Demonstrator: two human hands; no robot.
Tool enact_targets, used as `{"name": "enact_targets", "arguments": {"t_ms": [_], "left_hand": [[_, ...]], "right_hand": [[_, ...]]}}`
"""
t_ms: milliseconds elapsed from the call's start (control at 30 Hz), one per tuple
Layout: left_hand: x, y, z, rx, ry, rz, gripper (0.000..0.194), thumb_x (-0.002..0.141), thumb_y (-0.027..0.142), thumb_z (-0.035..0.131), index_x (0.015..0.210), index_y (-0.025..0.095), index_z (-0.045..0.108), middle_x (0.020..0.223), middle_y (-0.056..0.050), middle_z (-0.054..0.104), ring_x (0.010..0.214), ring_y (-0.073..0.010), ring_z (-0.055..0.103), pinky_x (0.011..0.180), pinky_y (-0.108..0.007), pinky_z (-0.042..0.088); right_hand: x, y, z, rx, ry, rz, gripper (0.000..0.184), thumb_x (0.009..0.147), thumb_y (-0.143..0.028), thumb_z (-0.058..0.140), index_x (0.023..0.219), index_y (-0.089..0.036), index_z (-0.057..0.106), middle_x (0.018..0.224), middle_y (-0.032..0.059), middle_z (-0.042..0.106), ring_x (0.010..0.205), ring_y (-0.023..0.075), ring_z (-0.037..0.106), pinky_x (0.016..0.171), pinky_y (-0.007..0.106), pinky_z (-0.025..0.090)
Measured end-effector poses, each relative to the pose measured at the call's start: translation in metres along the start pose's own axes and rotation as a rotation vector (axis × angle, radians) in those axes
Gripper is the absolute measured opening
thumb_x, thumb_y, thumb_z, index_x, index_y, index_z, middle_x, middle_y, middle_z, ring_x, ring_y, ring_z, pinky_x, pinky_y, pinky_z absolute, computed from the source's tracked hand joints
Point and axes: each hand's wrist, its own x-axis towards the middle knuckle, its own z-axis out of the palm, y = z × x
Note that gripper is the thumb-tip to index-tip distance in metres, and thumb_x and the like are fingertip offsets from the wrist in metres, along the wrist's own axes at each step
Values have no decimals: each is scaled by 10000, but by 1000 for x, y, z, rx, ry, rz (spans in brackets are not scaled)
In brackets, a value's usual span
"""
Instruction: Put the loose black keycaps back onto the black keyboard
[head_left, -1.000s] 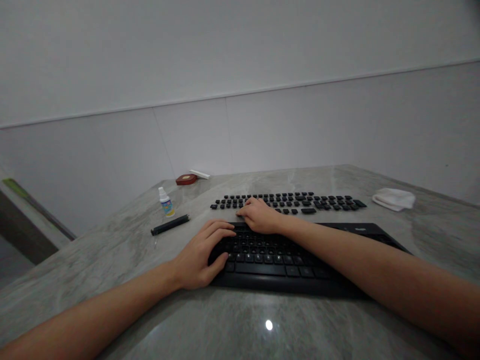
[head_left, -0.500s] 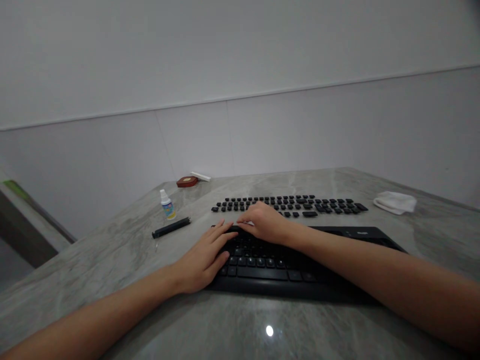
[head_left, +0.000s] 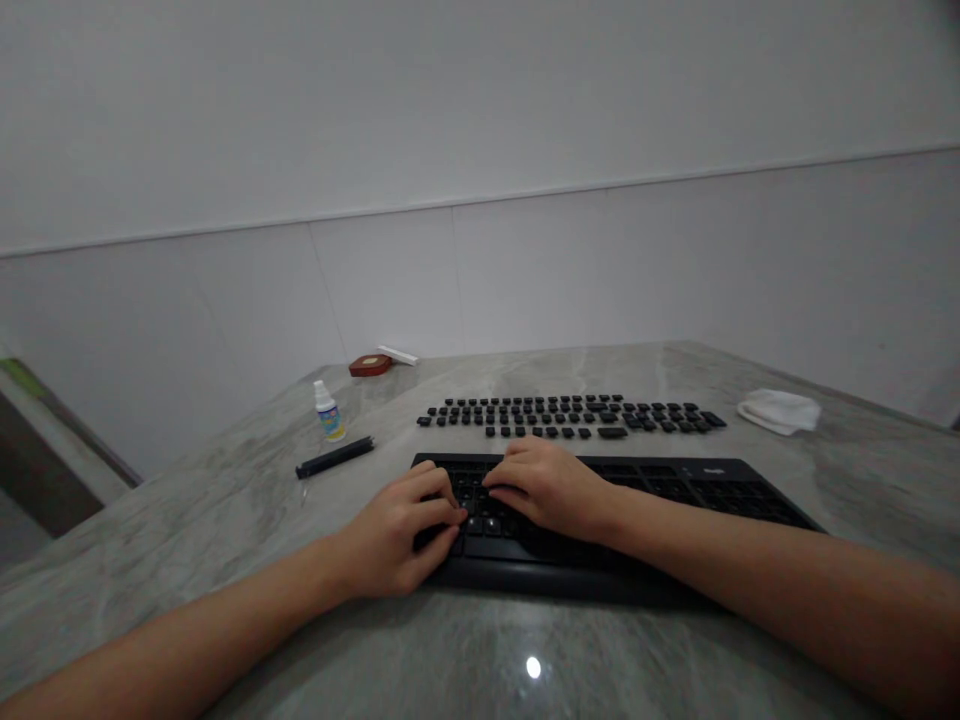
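Observation:
A black keyboard (head_left: 555, 578) lies on the marbled table, its left part under both hands. My left hand (head_left: 401, 525) rests at the keyboard's left end. Its fingers are bent, with thumb and index tips close together over the lower left keys; anything between them is too small to make out. My right hand (head_left: 559, 485) reaches across the middle of the keyboard, fingertips pinched together over the upper left keys. Whatever they pinch is hidden. Beyond the keyboard lie loose black keycaps (head_left: 551, 404) in rows.
Left of the keyboard are a dark bar-shaped piece (head_left: 335, 457) and a small white spray bottle (head_left: 329, 413). Farther back sit a reddish-brown case (head_left: 370, 366) and a white strip (head_left: 398, 355). A folded white cloth (head_left: 780, 410) lies at right. A wall stands behind the table.
My right hand has moved from the keyboard's back edge toward me, over the keys. My left fingers, stretched out before, are now bent, and their tips are lower on the keyboard.

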Motion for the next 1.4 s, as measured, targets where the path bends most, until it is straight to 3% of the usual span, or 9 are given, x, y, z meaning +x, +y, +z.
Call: {"name": "enact_targets", "arguments": {"t_ms": [100,433,733,900,1067,1400], "left_hand": [[2,0,-1,-4,-31,-27,197,872,87,490,970,147,649,886,-83,581,840,-200,523,750,-357,465],[1,0,-2,-7,-63,-8,313,885,85,458,1141,149,625,1070,-126,559,994,-223,538,854,-387,513],[-3,-3,1,27,-55,-33,372,877,97,453,1236,132,543,996,-119,588,919,-224,532,830,-409,503],[-2,-3,2,59,-14,-1,343,872,94,445,1189,131,569,928,-110,596,878,-223,535,795,-401,500],[-2,-3,2,79,5,26,322,877,91,448,1136,133,633,855,-96,549,833,-214,518,737,-382,498],[-1,-2,1,59,-13,9,317,885,93,446,1138,148,628,993,-117,552,928,-220,525,802,-392,512]], "right_hand": [[2,-1,-2,54,-4,-49,122,870,-144,625,948,-142,720,796,65,701,772,183,608,725,284,467],[1,-3,-2,155,-6,11,116,874,-141,594,932,-124,693,822,74,682,797,181,598,753,290,467],[0,-3,-2,148,16,-11,130,856,-101,582,916,-126,695,798,75,650,781,180,581,742,284,471],[0,-3,-2,125,34,5,195,835,-102,619,1006,-133,707,827,77,660,777,176,590,751,283,476],[0,-2,-1,124,51,33,165,831,-132,647,970,-153,734,793,70,665,732,165,589,711,272,475],[-1,-1,-1,237,55,-100,174,812,-67,603,908,-147,723,859,69,717,838,190,617,824,332,494]]}}
